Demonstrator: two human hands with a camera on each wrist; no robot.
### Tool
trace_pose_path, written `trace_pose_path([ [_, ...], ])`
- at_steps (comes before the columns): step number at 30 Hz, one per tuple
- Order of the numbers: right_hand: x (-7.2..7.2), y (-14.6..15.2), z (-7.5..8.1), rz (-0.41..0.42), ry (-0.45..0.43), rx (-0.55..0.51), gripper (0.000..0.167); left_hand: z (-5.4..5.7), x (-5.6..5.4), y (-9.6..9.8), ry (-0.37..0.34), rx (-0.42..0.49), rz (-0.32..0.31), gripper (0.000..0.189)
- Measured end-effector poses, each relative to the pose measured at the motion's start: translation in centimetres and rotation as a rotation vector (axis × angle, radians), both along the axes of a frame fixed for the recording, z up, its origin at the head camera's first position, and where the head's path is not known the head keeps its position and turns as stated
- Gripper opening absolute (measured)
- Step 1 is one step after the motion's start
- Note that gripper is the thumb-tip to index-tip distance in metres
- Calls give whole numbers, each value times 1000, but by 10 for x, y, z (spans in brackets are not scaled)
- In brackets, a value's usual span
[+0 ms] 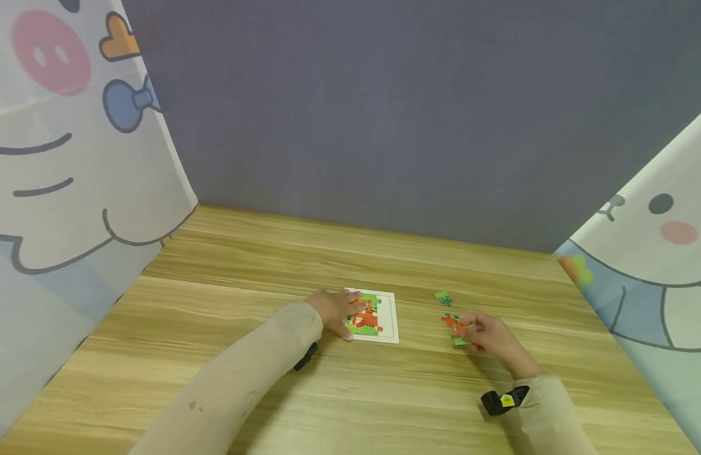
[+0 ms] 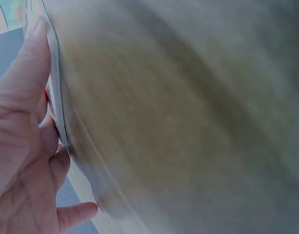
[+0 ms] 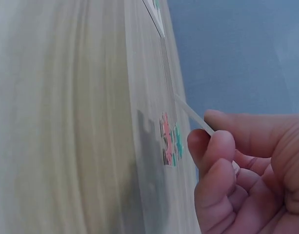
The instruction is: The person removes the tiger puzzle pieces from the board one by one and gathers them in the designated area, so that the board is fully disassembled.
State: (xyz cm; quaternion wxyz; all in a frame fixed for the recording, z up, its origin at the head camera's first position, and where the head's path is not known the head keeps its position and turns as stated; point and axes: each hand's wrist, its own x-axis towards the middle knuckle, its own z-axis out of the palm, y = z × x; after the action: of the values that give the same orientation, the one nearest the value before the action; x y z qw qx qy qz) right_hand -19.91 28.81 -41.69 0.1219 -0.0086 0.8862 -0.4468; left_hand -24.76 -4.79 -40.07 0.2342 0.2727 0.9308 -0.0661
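My left hand [image 1: 335, 311] rests with spread fingers on the left part of a small jigsaw puzzle board [image 1: 389, 319] with a white frame. The orange-and-green tiger picture fills the board's left and middle, and its right part is bare white. In the left wrist view the thumb [image 2: 29, 68] lies along the board's edge. To the right of the board, my right hand [image 1: 491, 338] pinches a jigsaw piece [image 3: 192, 114] between thumb and fingers. That piece is tilted and seen edge-on in the right wrist view; its printed face is hidden there.
A green jigsaw piece [image 1: 443, 297] lies on the wooden table [image 1: 282, 404] beyond the right hand. More loose pieces [image 3: 167, 141], orange and green, lie close to the right fingertips. A dark grey panel [image 1: 373, 120] stands behind the table, with cartoon-printed cloths at both sides.
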Motion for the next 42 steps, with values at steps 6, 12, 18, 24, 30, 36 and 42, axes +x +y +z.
trace_pose_path([
  [6,3,2,-1,-3,-29,-37,17,0,-1,0,-5,0,2,83],
  [12,3,4,-1,35,-45,-33,20,-1,-2,0,-2,-6,2,84],
  [18,4,4,-5,20,-64,-46,25,0,1,1,6,-7,1,83],
  [24,7,7,-8,59,-85,-113,32,2,5,1,19,-9,0,82],
  [30,9,7,-8,74,-101,-144,38,2,4,0,25,-9,-1,82],
  [36,10,8,-9,78,-118,-161,40,-1,1,0,28,-15,1,82],
  [42,13,11,-10,93,-141,-167,41,-1,1,1,18,-19,0,83],
])
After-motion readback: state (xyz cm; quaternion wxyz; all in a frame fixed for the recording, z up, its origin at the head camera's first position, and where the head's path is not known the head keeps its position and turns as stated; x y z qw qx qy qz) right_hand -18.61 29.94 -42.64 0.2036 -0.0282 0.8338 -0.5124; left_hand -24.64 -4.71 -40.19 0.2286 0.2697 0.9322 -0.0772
